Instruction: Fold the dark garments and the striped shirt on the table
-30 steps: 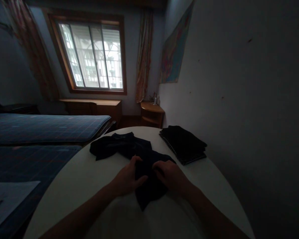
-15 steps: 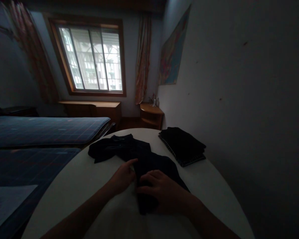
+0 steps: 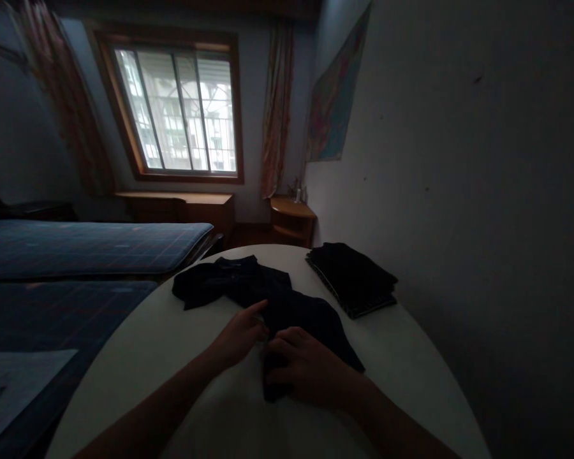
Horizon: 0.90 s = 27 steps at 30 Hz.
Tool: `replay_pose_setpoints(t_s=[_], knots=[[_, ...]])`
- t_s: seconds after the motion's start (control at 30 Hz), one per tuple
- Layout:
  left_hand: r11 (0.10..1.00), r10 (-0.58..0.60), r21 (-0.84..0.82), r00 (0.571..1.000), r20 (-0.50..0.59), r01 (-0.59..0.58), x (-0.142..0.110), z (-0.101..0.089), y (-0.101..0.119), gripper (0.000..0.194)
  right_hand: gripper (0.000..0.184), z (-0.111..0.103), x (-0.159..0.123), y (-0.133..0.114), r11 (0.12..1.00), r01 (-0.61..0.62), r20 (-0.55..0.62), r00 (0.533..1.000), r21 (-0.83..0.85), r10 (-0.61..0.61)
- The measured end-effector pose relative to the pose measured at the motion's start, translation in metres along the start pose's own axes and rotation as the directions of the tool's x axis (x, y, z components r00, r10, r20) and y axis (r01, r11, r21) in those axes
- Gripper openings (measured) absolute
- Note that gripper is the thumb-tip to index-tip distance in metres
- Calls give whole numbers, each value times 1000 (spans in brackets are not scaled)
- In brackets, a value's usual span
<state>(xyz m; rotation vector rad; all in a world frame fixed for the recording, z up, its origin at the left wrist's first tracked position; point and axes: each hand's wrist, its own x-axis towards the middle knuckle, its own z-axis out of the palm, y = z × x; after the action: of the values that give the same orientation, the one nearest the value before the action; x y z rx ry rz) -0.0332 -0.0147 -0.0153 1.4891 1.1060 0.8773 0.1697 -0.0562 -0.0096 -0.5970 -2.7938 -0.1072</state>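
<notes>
— How do you hold your arms?
— You reach both forward, bare and angled inward: your left forearm (image 3: pixel 172 396) rises from the lower left, your right forearm (image 3: pixel 392 411) from the lower right.
— And your left hand (image 3: pixel 236 336)?
— You have its index finger (image 3: pixel 255 308) stretched out, slanting up to the right, with the fingers below it curled in.
— Your right hand (image 3: pixel 310 366)?
— You turn its back upward, fingers bent and pointing left, the thumb (image 3: pixel 278 376) set apart on the near side. Your two hands sit close together, fingertips facing; it's too dim to tell how tightly either grips.
</notes>
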Motion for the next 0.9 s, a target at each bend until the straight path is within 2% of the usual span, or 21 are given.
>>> replay_pose_setpoints(t_s=[0.1,0.2,0.27,0.37,0.43,0.5,0.6,0.67,0.8,0.9], knots=[[1000,21,8,1000,7,-21,2,0,-6,78,7,5,3,-2,1000,-31,-18,999,6,31],[996,92,-12,996,11,-92,0,2,-4,77,8,1,4,0,979,-177,-132,973,99,189],[983,177,-50,984,39,-174,-8,7,2,77,12,-6,2,4,917,-314,-226,902,245,368],[965,260,13,960,103,-263,-22,22,8,92,16,-19,-3,11,766,-463,-301,728,446,616],[944,287,143,954,91,-297,-31,36,5,104,15,-25,-6,14,702,-494,-332,640,513,693],[911,336,242,941,33,-334,-36,49,-1,105,13,-30,-7,13,676,-481,-358,596,558,719],[879,409,274,912,-17,-389,-39,63,-10,101,8,-33,-4,5,632,-446,-344,569,634,747],[892,400,240,916,-22,-383,-39,67,-13,95,8,-35,-1,-2,598,-416,-307,580,685,755],[927,356,148,932,-69,-344,-37,69,-9,59,7,-37,4,-9,586,-354,-291,615,729,733],[915,395,142,912,-112,-378,-33,68,-6,34,6,-37,4,-6,606,-352,-312,615,713,724]])
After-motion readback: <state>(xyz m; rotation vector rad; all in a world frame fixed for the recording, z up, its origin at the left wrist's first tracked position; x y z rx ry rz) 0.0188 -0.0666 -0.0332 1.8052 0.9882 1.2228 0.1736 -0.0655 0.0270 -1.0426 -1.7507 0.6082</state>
